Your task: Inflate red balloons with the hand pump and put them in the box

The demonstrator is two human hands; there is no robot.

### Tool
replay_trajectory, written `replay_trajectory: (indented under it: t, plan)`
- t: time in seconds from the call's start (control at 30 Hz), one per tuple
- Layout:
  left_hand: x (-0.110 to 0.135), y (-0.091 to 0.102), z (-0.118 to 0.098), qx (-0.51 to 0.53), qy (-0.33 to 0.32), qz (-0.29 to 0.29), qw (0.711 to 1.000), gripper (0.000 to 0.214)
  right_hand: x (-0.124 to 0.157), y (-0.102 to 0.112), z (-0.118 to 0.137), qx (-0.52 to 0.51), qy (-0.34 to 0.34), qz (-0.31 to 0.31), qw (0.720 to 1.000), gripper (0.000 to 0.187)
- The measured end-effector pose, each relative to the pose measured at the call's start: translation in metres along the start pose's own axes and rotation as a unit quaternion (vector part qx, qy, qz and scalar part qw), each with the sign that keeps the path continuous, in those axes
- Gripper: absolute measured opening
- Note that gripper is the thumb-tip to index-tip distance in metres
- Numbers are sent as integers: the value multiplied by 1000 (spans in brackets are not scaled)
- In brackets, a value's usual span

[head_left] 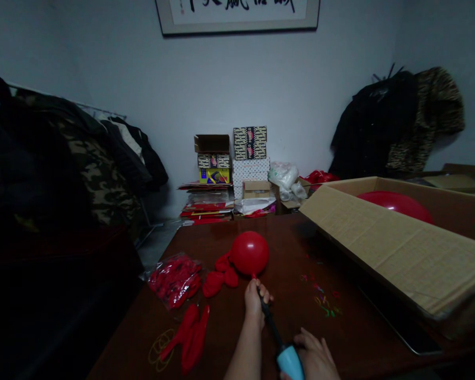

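Note:
A small red balloon [249, 253], partly blown up, sits on the nozzle of a hand pump [279, 338] with a black tube and a light blue handle. My left hand [254, 303] is closed round the nozzle end, just under the balloon's neck. My right hand [315, 358] is wrapped on the blue handle at the bottom edge of the view. Both rest over a dark brown table [293, 295].
Flat red balloons [220, 274] and a clear bag of them [174, 278] lie to the left. Coloured rubber bands [323, 303] are scattered to the right. A large open cardboard box [396, 248] holds a blown-up red balloon [396, 203]. Stacked boxes [237, 169] stand by the wall.

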State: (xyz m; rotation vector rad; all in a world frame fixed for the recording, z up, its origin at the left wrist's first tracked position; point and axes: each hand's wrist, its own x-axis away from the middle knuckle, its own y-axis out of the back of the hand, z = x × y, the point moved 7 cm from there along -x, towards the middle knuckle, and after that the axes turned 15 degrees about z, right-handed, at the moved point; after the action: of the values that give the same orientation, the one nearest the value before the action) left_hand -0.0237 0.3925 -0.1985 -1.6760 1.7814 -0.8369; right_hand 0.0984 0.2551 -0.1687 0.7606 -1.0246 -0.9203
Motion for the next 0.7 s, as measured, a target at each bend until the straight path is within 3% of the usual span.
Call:
replay_trajectory:
  t: [0.07, 0.27, 0.7]
  plan:
    - [-1, 0, 1, 0, 1, 4, 1000, 35, -2, 14, 12, -27, 17, 1, 999, 51]
    - [-4, 1, 1, -16, 1, 15, 1000, 38, -21, 39, 32, -85, 9, -39, 996, 53]
    - [0, -3, -3, -40, 1, 33, 999, 33, -17, 28, 29, -73, -56, -64, 994, 62]
